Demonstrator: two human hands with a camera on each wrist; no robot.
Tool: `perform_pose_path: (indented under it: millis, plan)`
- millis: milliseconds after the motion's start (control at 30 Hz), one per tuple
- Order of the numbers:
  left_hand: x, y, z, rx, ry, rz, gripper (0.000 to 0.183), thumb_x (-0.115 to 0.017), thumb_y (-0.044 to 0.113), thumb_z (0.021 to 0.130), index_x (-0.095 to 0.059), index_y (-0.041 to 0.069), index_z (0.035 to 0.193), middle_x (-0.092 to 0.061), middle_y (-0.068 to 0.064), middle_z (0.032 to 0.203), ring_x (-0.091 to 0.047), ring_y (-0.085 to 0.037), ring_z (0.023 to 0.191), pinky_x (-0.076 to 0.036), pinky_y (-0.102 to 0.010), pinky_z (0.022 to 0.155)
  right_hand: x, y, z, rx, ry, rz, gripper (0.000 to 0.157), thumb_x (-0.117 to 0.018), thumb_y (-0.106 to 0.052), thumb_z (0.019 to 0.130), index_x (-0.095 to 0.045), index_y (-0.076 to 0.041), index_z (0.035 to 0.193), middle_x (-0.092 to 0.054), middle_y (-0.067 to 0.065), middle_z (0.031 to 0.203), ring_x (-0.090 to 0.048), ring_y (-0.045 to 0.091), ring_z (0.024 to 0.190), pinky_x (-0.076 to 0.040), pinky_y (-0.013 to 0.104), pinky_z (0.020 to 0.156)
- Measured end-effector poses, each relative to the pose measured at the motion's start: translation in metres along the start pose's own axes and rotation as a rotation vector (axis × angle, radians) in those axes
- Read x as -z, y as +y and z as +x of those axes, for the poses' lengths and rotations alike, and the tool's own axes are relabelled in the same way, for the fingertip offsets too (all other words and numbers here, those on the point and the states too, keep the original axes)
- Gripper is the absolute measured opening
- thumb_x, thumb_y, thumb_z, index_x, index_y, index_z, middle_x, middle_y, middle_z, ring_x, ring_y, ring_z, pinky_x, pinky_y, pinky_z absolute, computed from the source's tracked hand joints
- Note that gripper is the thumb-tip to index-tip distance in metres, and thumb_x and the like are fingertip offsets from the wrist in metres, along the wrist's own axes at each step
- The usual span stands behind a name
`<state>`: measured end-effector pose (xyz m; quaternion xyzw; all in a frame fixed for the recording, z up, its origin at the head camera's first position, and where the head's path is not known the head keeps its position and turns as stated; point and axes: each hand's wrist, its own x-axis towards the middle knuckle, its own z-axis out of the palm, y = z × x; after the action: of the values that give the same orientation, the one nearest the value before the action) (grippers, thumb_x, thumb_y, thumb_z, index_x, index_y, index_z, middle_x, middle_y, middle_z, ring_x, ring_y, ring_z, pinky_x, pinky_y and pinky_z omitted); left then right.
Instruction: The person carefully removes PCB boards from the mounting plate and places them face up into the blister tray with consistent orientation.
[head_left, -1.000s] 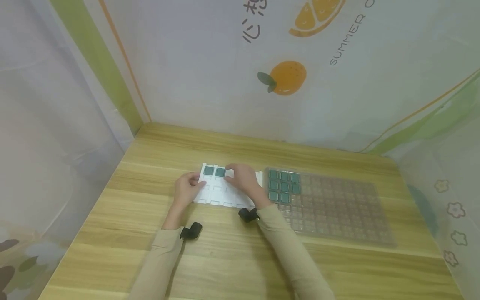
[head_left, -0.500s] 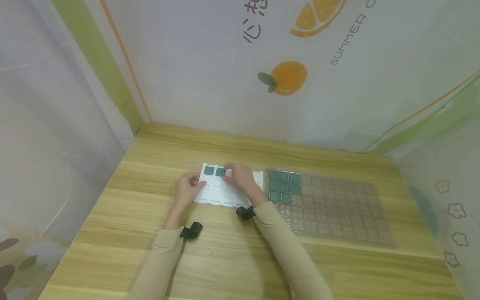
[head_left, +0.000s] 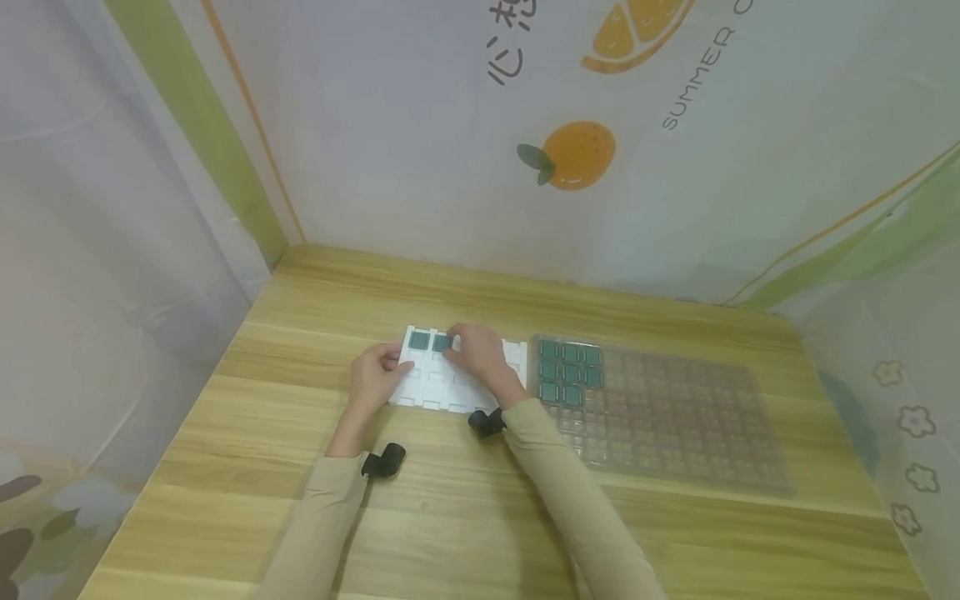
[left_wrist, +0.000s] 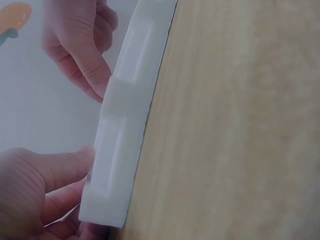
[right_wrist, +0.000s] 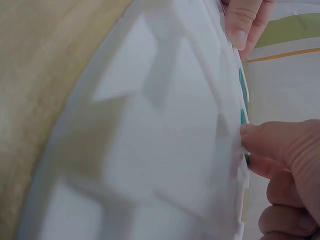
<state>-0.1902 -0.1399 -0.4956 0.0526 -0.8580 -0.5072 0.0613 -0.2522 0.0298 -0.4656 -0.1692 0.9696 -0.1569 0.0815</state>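
A white pocketed tray [head_left: 431,390] lies on the table in the head view. My left hand [head_left: 372,379] grips its left edge, thumb on top and fingers at the side; the left wrist view shows the thumb [left_wrist: 70,162] on the rim. Two small green square chips sit in the tray's back row. The leftmost chip [head_left: 418,340] is untouched. Thumb and forefinger of my right hand [head_left: 480,354] pinch at the second chip [head_left: 442,342], covering its right side. Green shows between those fingertips in the right wrist view, beside the right thumb [right_wrist: 265,136].
Right of the white tray lies a long clear pocketed tray [head_left: 675,425], several green chips [head_left: 570,373] grouped at its back left corner. A printed curtain [head_left: 420,150] rises behind the wooden table [head_left: 435,533]. Each wrist carries a black camera [head_left: 384,461].
My right hand and forearm have shifted slightly left, fingertips staying at the second chip. The left hand and the white tray stay in place.
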Motion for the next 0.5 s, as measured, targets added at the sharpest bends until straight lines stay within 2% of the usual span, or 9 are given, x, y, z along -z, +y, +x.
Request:
perform_pose_path:
  millis: [267, 500]
  plan:
    - [0.0000, -0.0001, -0.0006, 0.001, 0.003, 0.003, 0.033, -0.070, 0.004, 0.081, -0.062, -0.009, 0.110, -0.065, -0.025, 0.098, -0.061, -0.034, 0.085, -0.052, -0.042, 0.075, -0.0021, 0.0019, 0.0019, 0.028, -0.010, 0.009, 0.034, -0.066, -0.027, 0.087, -0.064, -0.011, 0.117, -0.069, 0.005, 0.101, -0.056, 0.015, 0.071, -0.043, 0.021, 0.053]
    - [0.0000, 0.0002, -0.0002, 0.000, 0.003, 0.002, 0.033, -0.070, 0.003, 0.081, -0.061, -0.010, 0.111, -0.064, -0.025, 0.098, -0.061, -0.034, 0.084, -0.052, -0.042, 0.075, -0.0046, 0.0050, 0.0039, 0.054, -0.002, 0.006, 0.034, -0.067, -0.026, 0.086, -0.064, -0.010, 0.116, -0.069, 0.005, 0.102, -0.055, 0.013, 0.072, -0.044, 0.021, 0.058]
